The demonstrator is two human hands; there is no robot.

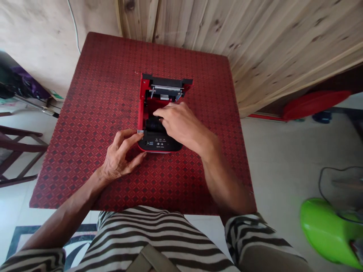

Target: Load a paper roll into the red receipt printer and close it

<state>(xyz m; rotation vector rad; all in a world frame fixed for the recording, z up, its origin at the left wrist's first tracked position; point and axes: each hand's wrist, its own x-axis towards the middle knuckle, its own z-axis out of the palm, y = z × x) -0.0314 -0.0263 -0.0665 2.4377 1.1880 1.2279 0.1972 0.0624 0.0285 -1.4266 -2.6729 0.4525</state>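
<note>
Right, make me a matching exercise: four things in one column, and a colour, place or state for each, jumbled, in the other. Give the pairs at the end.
Things:
1. device
2. left grip
3. right grip
4. table

Descriptions:
A. over the open inside of the device
B. red with a dark diamond pattern
C. red and black, lid raised
D. fingers at the near left corner of the device

Pairs: 1-C; 2-D; 3-A; 4-B
</note>
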